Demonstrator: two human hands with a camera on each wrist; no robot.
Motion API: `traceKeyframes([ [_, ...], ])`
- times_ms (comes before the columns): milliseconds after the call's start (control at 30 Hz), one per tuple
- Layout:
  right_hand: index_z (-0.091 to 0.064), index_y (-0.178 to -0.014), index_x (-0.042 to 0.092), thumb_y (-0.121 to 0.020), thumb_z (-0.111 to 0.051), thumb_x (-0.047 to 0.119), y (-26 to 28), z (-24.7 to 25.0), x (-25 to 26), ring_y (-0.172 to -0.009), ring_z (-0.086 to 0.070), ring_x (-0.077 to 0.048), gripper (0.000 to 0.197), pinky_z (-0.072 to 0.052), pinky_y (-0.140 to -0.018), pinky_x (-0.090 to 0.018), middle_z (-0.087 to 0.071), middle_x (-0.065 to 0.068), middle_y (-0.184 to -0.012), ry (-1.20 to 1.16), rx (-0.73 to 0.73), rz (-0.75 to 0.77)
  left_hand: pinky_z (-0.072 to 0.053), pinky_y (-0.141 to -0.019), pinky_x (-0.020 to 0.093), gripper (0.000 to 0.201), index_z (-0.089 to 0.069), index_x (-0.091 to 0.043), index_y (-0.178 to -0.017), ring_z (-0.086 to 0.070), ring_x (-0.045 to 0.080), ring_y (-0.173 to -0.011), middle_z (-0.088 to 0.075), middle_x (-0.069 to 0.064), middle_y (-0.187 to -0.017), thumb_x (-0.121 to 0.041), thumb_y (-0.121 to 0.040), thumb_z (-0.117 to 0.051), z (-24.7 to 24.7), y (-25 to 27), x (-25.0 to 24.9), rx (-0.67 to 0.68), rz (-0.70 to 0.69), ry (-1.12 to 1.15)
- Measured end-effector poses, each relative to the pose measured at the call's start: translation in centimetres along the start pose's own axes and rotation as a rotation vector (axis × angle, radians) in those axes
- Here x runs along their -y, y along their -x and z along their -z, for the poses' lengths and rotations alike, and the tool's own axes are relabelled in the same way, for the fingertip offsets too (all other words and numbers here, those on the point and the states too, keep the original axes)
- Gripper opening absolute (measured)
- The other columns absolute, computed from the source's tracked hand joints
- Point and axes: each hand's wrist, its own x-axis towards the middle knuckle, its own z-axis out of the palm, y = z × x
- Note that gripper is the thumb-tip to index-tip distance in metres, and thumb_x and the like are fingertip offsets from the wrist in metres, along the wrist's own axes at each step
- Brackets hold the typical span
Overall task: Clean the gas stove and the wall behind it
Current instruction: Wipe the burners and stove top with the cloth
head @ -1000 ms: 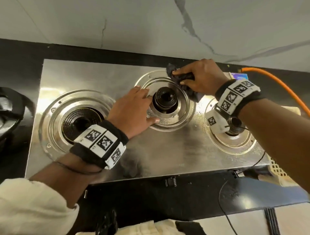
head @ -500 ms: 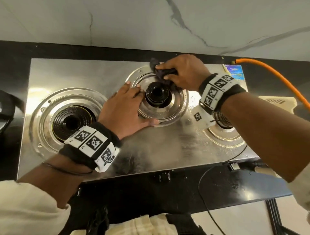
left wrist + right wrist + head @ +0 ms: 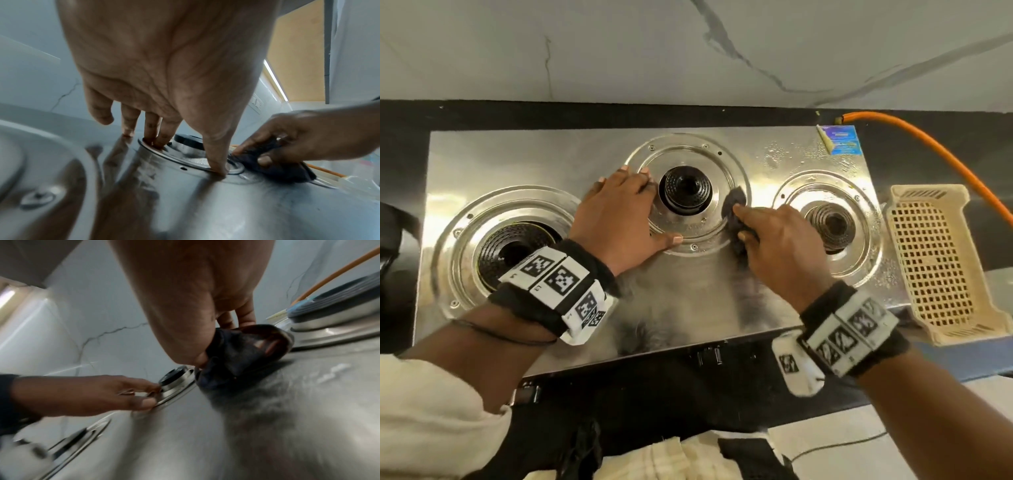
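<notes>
Changed vs earlier frames: right hand [image 3: 779,240] with the dark cloth [image 3: 734,219] has come round from the far side of the middle burner [image 3: 685,190] to its right-near side; left hand [image 3: 619,219] stays planted on the burner's left.

Gas stove [image 3: 527,161] (steel top, three burners) spreads under both hands; marble wall [image 3: 619,51] runs beyond the fingertips, untouched by either hand.

Left hand: flat, fingers straight and spread, pressing the ring plate [image 3: 736,164] around the middle burner. Fingertips sit on the plate just left of the burner cap, thumb on the plate's near edge. Holds nothing.

Right hand: fingers curled around the cloth, pinching it with the thumb and pressing it onto the plate's right rim. Cloth pokes out past the index finger, toward the burner, just beside it (contact with the cap can't be told). Wrist view is blurred.

Right burner [image 3: 832,224] lies just right of the right hand's knuckles; left burner [image 3: 517,248] just behind the left wrist. Water drops beyond the right hand, near a blue sticker [image 3: 840,140]. Orange hose [image 3: 928,144] and cream basket [image 3: 935,260] further right.
</notes>
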Motion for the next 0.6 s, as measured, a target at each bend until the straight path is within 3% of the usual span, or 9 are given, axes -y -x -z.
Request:
traceKeyframes([
  [133,-0.072,-0.129,0.015,-0.099,-0.062,0.016,0.4,0.3,1.3,-0.083,-0.062,-0.027,0.032,-0.054,-0.071,-0.038,-0.078,-0.004,-0.105,0.077,0.007,-0.022,-0.032,-0.122,0.051,0.097,-0.048,-0.018,-0.150,-0.033,0.027,-0.151,-0.042,0.004,-0.160,-0.084,-0.079,-0.057,0.3,-0.1,-0.4,-0.002,0.004,-0.011],
  [267,-0.072,-0.123,0.018,-0.104,-0.057,0.019,-5.2,1.0,-0.6,-0.079,-0.050,-0.022,0.025,-0.044,-0.069,-0.033,-0.071,-0.004,-0.096,0.170,0.039,-0.083,-0.032,-0.122,0.051,0.096,-0.047,-0.019,-0.151,-0.033,0.027,-0.151,-0.041,0.004,-0.161,-0.082,-0.080,-0.060,0.3,-0.1,-0.6,-0.005,0.012,0.001],
  [333,-0.070,-0.127,0.020,-0.102,-0.061,0.020,-8.5,1.5,-1.1,-0.087,-0.058,-0.023,0.026,-0.051,-0.078,-0.035,-0.070,-0.004,-0.101,0.162,0.060,-0.091,-0.032,-0.121,0.052,0.097,-0.047,-0.018,-0.151,-0.034,0.028,-0.151,-0.042,0.005,-0.161,-0.083,-0.080,-0.059,0.2,-0.1,-0.6,-0.002,0.013,-0.005],
  [433,-0.071,-0.129,0.020,-0.101,-0.064,0.021,-10.7,1.3,-0.9,-0.099,-0.063,-0.024,0.028,-0.052,-0.089,-0.035,-0.071,-0.004,-0.110,0.145,0.060,-0.069,-0.032,-0.122,0.054,0.098,-0.047,-0.018,-0.151,-0.035,0.029,-0.151,-0.042,0.006,-0.161,-0.085,-0.079,-0.057,0.1,-0.2,-0.6,-0.003,0.023,-0.016],
  [600,-0.070,-0.114,0.005,-0.102,-0.061,0.013,-5.8,0.2,0.0,-0.080,-0.062,-0.028,0.017,-0.052,-0.067,-0.037,-0.068,-0.010,-0.092,0.141,-0.041,-0.066,-0.031,-0.122,0.056,0.095,-0.049,-0.020,-0.149,-0.034,0.028,-0.150,-0.043,0.004,-0.160,-0.083,-0.079,-0.059,-0.1,-0.3,-0.4,-0.012,0.031,0.004],
])
